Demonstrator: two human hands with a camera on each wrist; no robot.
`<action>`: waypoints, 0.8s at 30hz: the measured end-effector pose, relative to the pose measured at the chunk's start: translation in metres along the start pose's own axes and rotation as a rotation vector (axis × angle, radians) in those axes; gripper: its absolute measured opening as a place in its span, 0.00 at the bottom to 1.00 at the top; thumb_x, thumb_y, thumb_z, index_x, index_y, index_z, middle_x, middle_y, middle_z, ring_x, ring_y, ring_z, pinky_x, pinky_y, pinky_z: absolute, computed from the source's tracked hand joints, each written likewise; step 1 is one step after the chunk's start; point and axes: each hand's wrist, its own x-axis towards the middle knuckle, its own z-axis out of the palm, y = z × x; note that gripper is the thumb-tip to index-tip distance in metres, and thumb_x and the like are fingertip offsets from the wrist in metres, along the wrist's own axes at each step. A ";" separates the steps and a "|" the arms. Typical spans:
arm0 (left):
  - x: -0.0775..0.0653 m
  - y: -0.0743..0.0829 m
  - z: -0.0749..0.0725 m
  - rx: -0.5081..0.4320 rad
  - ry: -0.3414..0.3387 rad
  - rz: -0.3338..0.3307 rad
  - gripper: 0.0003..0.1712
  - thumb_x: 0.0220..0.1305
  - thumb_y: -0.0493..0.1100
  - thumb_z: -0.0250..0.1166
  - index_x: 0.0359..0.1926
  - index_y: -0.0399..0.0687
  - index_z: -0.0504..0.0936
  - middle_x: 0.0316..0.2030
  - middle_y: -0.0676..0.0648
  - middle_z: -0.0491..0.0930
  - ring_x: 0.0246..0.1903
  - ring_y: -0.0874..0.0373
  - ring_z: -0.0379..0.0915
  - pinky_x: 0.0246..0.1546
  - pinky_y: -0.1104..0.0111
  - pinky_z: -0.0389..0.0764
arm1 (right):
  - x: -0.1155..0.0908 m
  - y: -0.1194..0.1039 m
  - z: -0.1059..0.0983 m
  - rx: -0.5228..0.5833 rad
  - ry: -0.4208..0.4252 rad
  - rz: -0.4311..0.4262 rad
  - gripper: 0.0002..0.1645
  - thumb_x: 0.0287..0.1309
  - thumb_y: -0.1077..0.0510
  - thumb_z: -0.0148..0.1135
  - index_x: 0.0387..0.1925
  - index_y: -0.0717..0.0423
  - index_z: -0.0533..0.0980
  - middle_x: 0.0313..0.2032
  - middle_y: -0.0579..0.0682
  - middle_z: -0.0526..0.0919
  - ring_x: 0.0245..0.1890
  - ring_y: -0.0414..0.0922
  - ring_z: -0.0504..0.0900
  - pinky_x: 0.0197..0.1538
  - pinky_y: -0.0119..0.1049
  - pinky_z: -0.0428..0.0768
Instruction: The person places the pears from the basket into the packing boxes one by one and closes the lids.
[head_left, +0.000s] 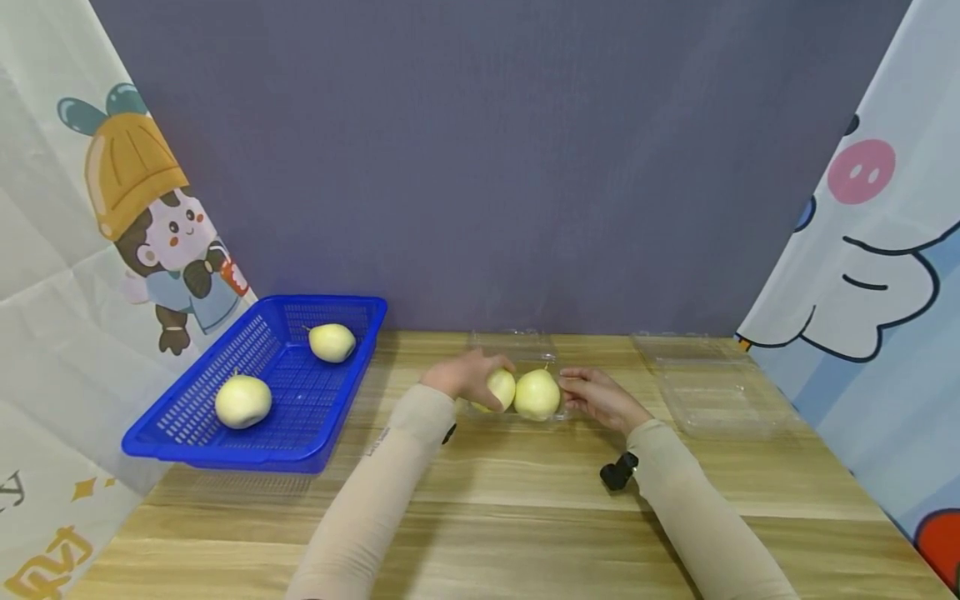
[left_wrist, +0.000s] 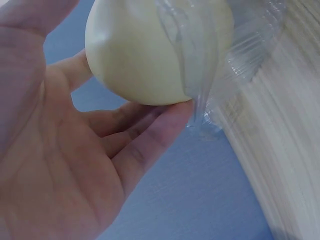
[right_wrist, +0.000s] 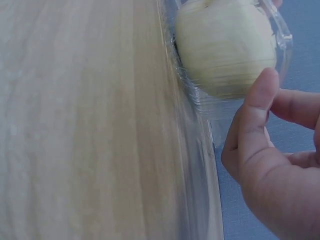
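Note:
In the head view, two pale yellow pears point(head_left: 537, 394) sit side by side in a clear plastic box point(head_left: 513, 343) on the wooden table. My left hand point(head_left: 467, 377) holds the left pear point(left_wrist: 135, 55), its thumb and fingers spread around the fruit at the box's left end. At the opposite end, my right hand point(head_left: 602, 398) pinches the box's rim between thumb and fingers, beside the right pear point(right_wrist: 225, 47). The right wrist view shows that thumb point(right_wrist: 263, 87) right at the rim.
A blue plastic basket point(head_left: 322, 433) with two more pears point(head_left: 243, 402) stands on the left. Another clear plastic box point(head_left: 716, 396) lies open at the right. A dark grey-blue panel point(head_left: 510, 167) rises behind the table point(head_left: 525, 517), with printed cloths on both sides.

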 end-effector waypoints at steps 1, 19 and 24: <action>0.000 0.000 0.001 0.005 0.001 -0.001 0.42 0.53 0.51 0.77 0.69 0.61 0.72 0.65 0.38 0.68 0.60 0.42 0.69 0.54 0.44 0.76 | 0.000 0.000 0.000 0.000 0.004 0.003 0.33 0.75 0.65 0.49 0.71 0.78 0.49 0.38 0.52 0.75 0.32 0.37 0.77 0.36 0.27 0.80; 0.006 0.001 0.002 0.010 -0.025 -0.012 0.40 0.52 0.48 0.78 0.67 0.59 0.75 0.59 0.46 0.78 0.54 0.50 0.76 0.54 0.53 0.77 | -0.001 0.002 -0.001 0.006 0.007 0.001 0.34 0.75 0.64 0.49 0.71 0.77 0.49 0.38 0.52 0.75 0.31 0.37 0.77 0.36 0.27 0.80; 0.007 0.002 0.003 0.010 -0.041 -0.040 0.40 0.51 0.49 0.79 0.67 0.62 0.76 0.61 0.47 0.77 0.56 0.49 0.75 0.55 0.51 0.78 | 0.000 0.001 0.000 0.012 0.002 -0.005 0.34 0.75 0.64 0.49 0.71 0.78 0.49 0.37 0.52 0.75 0.32 0.37 0.77 0.36 0.26 0.80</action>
